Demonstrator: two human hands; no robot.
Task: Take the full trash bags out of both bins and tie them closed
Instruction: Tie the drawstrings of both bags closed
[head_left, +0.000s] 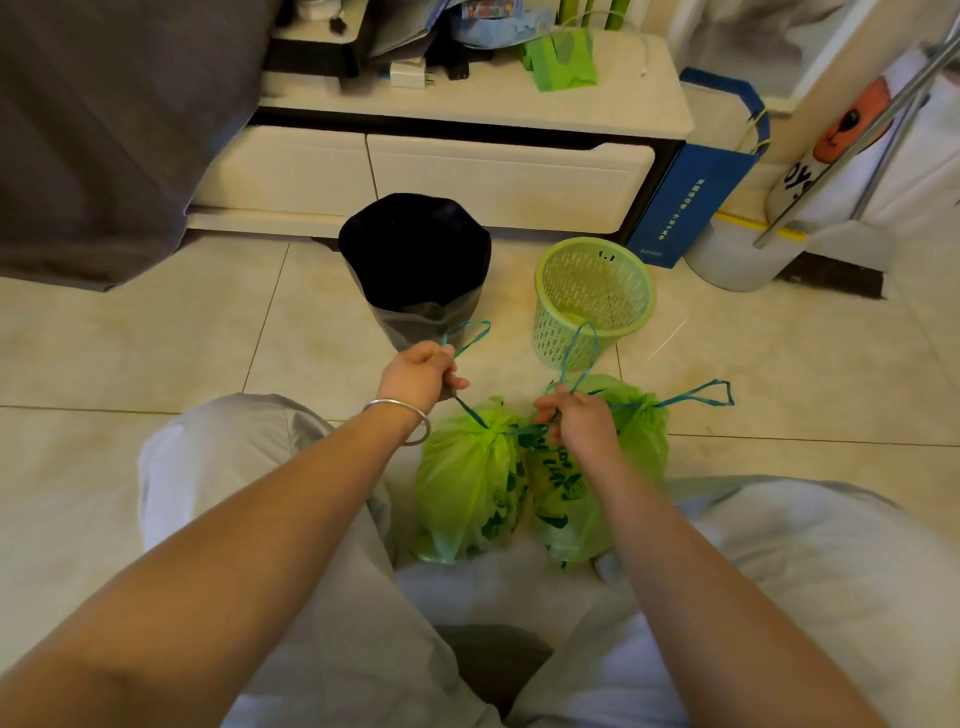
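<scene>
Knees in pale trousers (322, 519) frame the bottom of the view, and both forearms reach forward between them. Just beyond stand two green trash bags, touching side by side on the tiled floor (130, 338): the left bag (467, 493) and the right bag (613, 467). Both necks look gathered by blue drawstrings. The left hand (421, 374), a silver bangle (405, 421) on its wrist, is curled round a taut drawstring (470, 413) that runs down to the left bag's neck, with a loop sticking out past the knuckles. The right hand (576, 415) pinches the strings where the two bags meet; another loop rises above it and one more trails off to the right.

Judging by this, both bags are already out and the tying step is in hand, on the left bag. The next move likely calls for crossing the two strings and pulling a knot snug without tearing the thin plastic.

Farther off stand the two bins: a black-lined bin (415, 260) and a green basket (592, 296), both apparently emptied. Behind them sits a white cabinet (467, 171).
</scene>
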